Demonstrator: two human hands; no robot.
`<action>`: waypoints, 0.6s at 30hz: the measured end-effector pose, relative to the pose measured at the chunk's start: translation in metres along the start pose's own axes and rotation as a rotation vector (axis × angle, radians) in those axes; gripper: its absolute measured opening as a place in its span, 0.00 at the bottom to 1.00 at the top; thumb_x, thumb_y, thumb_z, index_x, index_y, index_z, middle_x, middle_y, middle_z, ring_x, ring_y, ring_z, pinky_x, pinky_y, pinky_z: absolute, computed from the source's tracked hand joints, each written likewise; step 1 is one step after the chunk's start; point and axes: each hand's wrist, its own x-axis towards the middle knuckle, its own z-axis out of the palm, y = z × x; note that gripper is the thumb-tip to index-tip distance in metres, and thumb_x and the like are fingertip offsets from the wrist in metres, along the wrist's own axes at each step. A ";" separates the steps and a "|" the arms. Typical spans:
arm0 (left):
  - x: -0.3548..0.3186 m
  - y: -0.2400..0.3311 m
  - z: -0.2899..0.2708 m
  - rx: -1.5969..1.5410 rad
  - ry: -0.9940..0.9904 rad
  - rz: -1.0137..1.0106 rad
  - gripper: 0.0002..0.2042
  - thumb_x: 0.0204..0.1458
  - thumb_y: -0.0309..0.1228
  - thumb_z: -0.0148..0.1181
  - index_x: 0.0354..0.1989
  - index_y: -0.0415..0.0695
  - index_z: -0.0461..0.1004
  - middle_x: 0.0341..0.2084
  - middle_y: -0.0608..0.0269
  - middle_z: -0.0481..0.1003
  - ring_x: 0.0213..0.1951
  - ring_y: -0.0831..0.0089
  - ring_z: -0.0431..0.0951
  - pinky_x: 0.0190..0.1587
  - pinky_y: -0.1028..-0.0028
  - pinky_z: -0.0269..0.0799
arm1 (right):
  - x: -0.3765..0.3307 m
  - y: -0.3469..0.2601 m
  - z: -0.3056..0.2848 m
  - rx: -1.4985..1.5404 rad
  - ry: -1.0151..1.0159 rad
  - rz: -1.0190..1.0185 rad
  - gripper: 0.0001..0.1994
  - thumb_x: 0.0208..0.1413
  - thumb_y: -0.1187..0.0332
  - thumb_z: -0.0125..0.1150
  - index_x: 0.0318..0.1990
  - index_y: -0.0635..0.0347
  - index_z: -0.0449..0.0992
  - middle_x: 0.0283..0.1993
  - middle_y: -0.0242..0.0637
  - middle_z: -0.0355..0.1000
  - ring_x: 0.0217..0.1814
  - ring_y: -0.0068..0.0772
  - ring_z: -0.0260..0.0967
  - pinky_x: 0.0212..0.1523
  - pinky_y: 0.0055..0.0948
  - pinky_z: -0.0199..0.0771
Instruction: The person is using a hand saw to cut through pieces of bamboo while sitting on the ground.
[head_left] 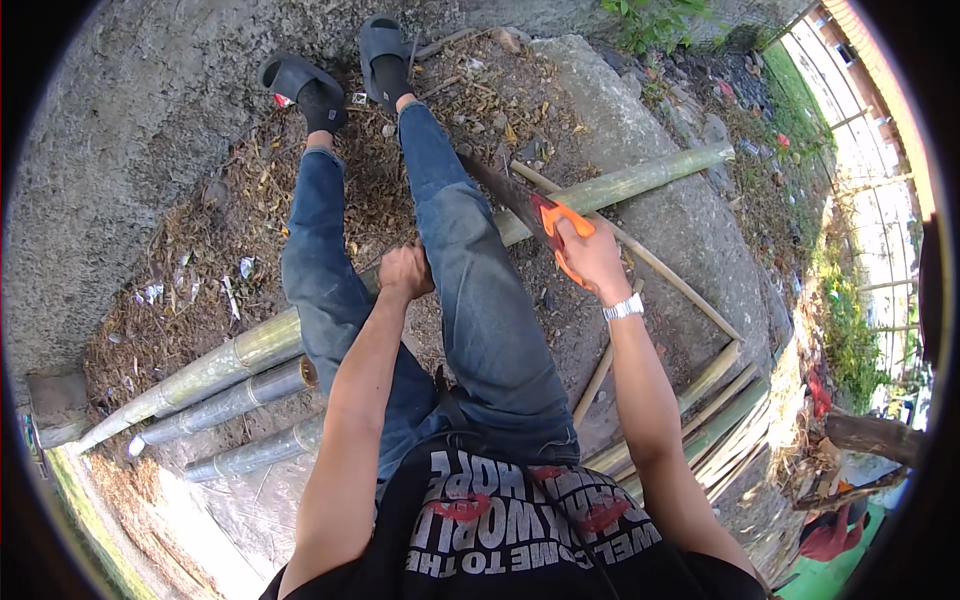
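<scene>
**Head view: a seated person steadies a long bamboo pole and holds a saw against it**

Head camera looks down over a person's own legs in blue jeans, stretched toward twelve o'clock, feet in dark slides on a dirt patch strewn with dry leaves.

A long green bamboo pole (640, 180) runs across the ground under the legs, its long axis slanting from eight o'clock at the lower left up to two o'clock at the upper right.

The left hand (405, 272) sits at the centre of the picture, its grip closed in a fist on the pole between the two legs. Whether the fingers wrap fully around cannot be told from above.

The right hand (592, 258), with a pale watch at the wrist, lies just toward three o'clock from the left. Its grip is closed around the orange handle of a hand saw (520, 205). The dark blade points toward eleven o'clock and crosses the pole nearly square to its length, touching it beside the right knee. The cutting spot is therefore closer to the right hand, with the left hand a little way down the pole toward eight o'clock.

More cut bamboo lengths (240, 400) lie side by side at eight o'clock, and thin split strips (720, 400) are stacked at four o'clock. No containers show.
</scene>
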 end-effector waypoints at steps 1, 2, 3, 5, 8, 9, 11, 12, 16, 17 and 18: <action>-0.005 0.014 -0.011 0.010 0.013 0.058 0.18 0.49 0.41 0.64 0.43 0.41 0.80 0.38 0.43 0.82 0.43 0.49 0.84 0.47 0.56 0.81 | -0.021 0.009 -0.020 -0.056 -0.045 0.067 0.21 0.64 0.54 0.60 0.38 0.68 0.81 0.21 0.47 0.74 0.24 0.41 0.74 0.30 0.43 0.70; -0.011 0.019 -0.022 -0.005 0.000 0.058 0.18 0.49 0.41 0.64 0.43 0.41 0.80 0.38 0.43 0.82 0.43 0.49 0.84 0.47 0.56 0.81 | -0.049 0.006 -0.043 -0.106 -0.105 0.130 0.20 0.65 0.55 0.58 0.37 0.67 0.81 0.21 0.45 0.73 0.23 0.39 0.72 0.29 0.41 0.69; -0.013 0.021 -0.032 0.000 -0.008 0.064 0.18 0.48 0.41 0.64 0.41 0.40 0.81 0.37 0.42 0.82 0.42 0.49 0.84 0.47 0.56 0.82 | -0.080 0.001 -0.060 -0.124 -0.080 0.102 0.19 0.66 0.56 0.58 0.37 0.67 0.81 0.20 0.42 0.72 0.21 0.34 0.69 0.27 0.38 0.66; -0.015 0.020 -0.046 0.009 -0.023 0.080 0.17 0.48 0.41 0.64 0.37 0.38 0.81 0.37 0.42 0.82 0.42 0.48 0.84 0.46 0.56 0.82 | -0.139 -0.001 -0.087 -0.120 -0.047 0.103 0.17 0.67 0.60 0.57 0.36 0.67 0.81 0.19 0.36 0.68 0.20 0.25 0.63 0.24 0.32 0.62; -0.012 0.020 -0.047 0.020 -0.009 0.103 0.16 0.48 0.41 0.64 0.36 0.38 0.81 0.37 0.41 0.82 0.41 0.48 0.84 0.46 0.56 0.82 | -0.186 0.008 -0.109 -0.024 -0.026 0.174 0.15 0.67 0.63 0.58 0.36 0.68 0.80 0.19 0.31 0.66 0.20 0.19 0.60 0.22 0.28 0.59; -0.014 0.021 -0.051 0.034 -0.030 0.100 0.15 0.51 0.40 0.60 0.35 0.38 0.81 0.36 0.41 0.82 0.41 0.48 0.84 0.45 0.56 0.81 | -0.191 0.010 -0.111 0.063 -0.003 0.209 0.14 0.67 0.64 0.58 0.37 0.68 0.80 0.19 0.29 0.66 0.20 0.17 0.59 0.22 0.26 0.58; -0.019 0.020 -0.043 0.026 0.003 0.102 0.15 0.54 0.39 0.57 0.34 0.38 0.81 0.35 0.41 0.82 0.40 0.48 0.84 0.45 0.56 0.81 | -0.191 0.016 -0.113 0.036 -0.030 0.212 0.13 0.67 0.64 0.59 0.38 0.68 0.80 0.20 0.28 0.67 0.21 0.17 0.60 0.23 0.27 0.59; -0.017 0.019 -0.042 0.019 0.044 0.110 0.16 0.57 0.38 0.54 0.34 0.38 0.81 0.35 0.41 0.82 0.39 0.47 0.84 0.45 0.56 0.81 | -0.189 0.018 -0.112 0.009 -0.047 0.208 0.13 0.67 0.64 0.59 0.40 0.68 0.81 0.21 0.28 0.68 0.22 0.18 0.61 0.23 0.27 0.60; -0.016 0.023 -0.047 0.019 -0.060 0.074 0.17 0.57 0.35 0.52 0.49 0.37 0.76 0.38 0.42 0.81 0.41 0.47 0.84 0.46 0.56 0.81 | -0.170 0.012 -0.099 -0.042 -0.039 0.143 0.13 0.66 0.64 0.59 0.41 0.68 0.81 0.22 0.30 0.70 0.23 0.19 0.63 0.25 0.28 0.62; -0.019 0.025 -0.050 -0.005 -0.057 0.057 0.17 0.56 0.35 0.53 0.48 0.37 0.76 0.38 0.42 0.81 0.41 0.47 0.84 0.46 0.56 0.81 | -0.166 0.012 -0.097 -0.064 -0.052 0.133 0.13 0.66 0.65 0.60 0.42 0.68 0.82 0.23 0.32 0.72 0.23 0.21 0.64 0.26 0.28 0.63; -0.021 0.026 -0.053 -0.029 -0.055 0.041 0.17 0.55 0.35 0.53 0.48 0.38 0.77 0.37 0.43 0.81 0.41 0.47 0.84 0.47 0.56 0.81 | -0.162 0.012 -0.095 -0.087 -0.065 0.124 0.13 0.65 0.65 0.60 0.43 0.68 0.82 0.24 0.33 0.74 0.24 0.22 0.66 0.27 0.28 0.65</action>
